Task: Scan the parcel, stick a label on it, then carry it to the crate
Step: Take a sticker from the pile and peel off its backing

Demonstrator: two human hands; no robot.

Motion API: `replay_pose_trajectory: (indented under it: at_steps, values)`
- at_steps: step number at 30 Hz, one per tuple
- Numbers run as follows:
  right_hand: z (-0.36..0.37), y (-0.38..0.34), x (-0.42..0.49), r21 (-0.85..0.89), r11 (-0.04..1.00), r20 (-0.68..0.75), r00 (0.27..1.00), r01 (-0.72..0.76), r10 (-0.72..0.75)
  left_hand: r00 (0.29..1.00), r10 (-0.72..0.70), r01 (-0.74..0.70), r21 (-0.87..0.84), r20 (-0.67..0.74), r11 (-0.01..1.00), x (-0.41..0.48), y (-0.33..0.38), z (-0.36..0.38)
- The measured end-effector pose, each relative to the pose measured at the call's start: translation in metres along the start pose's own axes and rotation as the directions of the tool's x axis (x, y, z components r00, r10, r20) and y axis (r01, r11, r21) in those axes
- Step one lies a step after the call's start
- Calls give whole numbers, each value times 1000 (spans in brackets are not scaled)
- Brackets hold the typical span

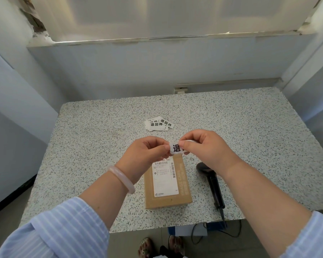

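- We hold one small label (176,148) in the air between both hands, just above the far end of the parcel (167,183); the left hand (147,151) pinches its left edge and the right hand (206,148) pinches its right edge, fingers (186,145) closed on the paper.
- The parcel, a brown cardboard box with a white shipping slip already on top, lies flat on the table (250,136), near the front edge and between our forearms.
- Risk, as we judge it: the sticker seems to be mid-peel, so it could curl and stick to itself or to our fingertips.
- If we press it down carelessly, it may cover the barcode on the shipping slip, or go on crooked and wrinkled.
- The scanner (212,181) lies just right of the parcel, its handle reaching past the front edge with its cable hanging below; a brush from our right forearm could knock it off.
- The loose pile of spare labels (158,124) farther back could scatter if a sleeve sweeps it.
- We see no crate, so the carry will mean turning away from here.
- The table is a speckled, stone-look top, otherwise bare.
- Around it are pale walls, and a worn white ledge with chipped plaster runs above; the floor is grey tile, and our sandalled feet show beneath.
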State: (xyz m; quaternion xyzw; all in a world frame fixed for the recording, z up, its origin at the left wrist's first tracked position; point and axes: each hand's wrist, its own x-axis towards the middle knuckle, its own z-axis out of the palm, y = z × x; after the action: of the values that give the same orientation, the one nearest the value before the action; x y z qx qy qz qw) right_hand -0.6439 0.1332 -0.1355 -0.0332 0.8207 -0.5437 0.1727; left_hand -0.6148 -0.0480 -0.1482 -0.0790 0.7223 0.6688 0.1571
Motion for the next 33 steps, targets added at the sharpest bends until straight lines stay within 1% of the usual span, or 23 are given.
replay_pose_trajectory:
  at_steps: [10,14,17,20,23,26,29,31,33]
  values:
    - [0,0,3,47,999,-5,1000,-22,22,1000,-3,3,-25,14,1000,1,4,1]
    - [0,0,3,107,994,5,999,-37,37,1000,-2,3,-56,7,998,1,7,2]
    - [-3,-6,1,165,986,-8,999,-31,33,1000,7,-7,-49,-2,999,-1,12,1]
    - [-6,-13,0,166,986,-30,1000,0,5,999,45,-46,-11,-20,999,-3,20,1]
    - [-10,-22,-3,202,978,-32,999,47,-41,992,122,-122,-1,-23,993,-9,30,1]
    - [-13,-33,-6,289,952,-37,995,97,-91,975,222,-222,-42,-19,974,-15,44,1]
    - [-15,-41,-7,349,926,-50,990,141,-132,959,282,-283,-108,-24,953,-19,52,1]
    - [-15,-44,-8,337,925,-62,984,176,-164,954,299,-301,-123,-32,946,-20,56,2]
    - [-15,-45,-9,285,937,-81,979,203,-187,954,298,-301,-131,-45,945,-20,58,2]
